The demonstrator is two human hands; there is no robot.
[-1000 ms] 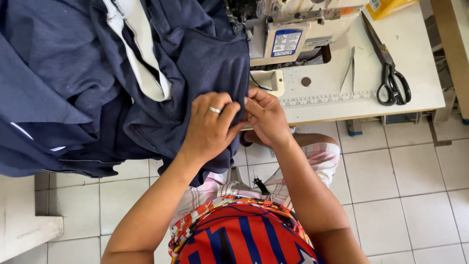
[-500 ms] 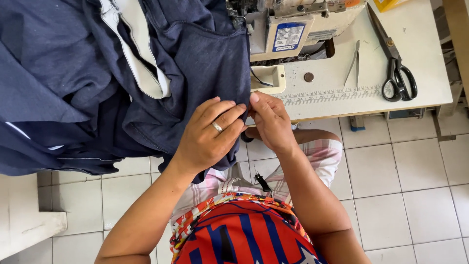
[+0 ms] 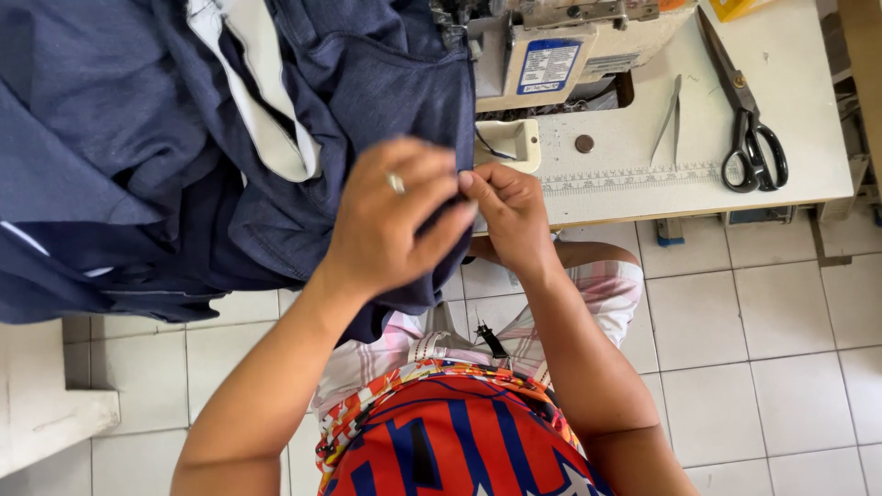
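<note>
- The left hand [image 3: 390, 225] lies knuckles-up on the navy garment [image 3: 138, 138], its fingers curled together and pinching the fabric's right-hand edge; a ring shows on one finger.
- The right hand [image 3: 510, 216] meets it from the three o'clock side, thumb and fingertips closed on the same edge, so the two hands touch at the hem.
- The garment itself spreads from the centre out to nine and eleven o'clock, bunched in folds, with a pale lining strip [image 3: 266, 119] showing at twelve o'clock of the left hand.
- The pinched edge sits just below and left of the sewing machine [image 3: 560, 55], not under its needle area as far as can be seen, so the work appears to be at the aligning stage, with stitching of this edge not yet begun.
- On the white sewing table [image 3: 808, 119], the scissors [image 3: 749, 119] at two o'clock and the metal tweezers [image 3: 669, 115] beside them lie untouched, well apart from both hands.
</note>
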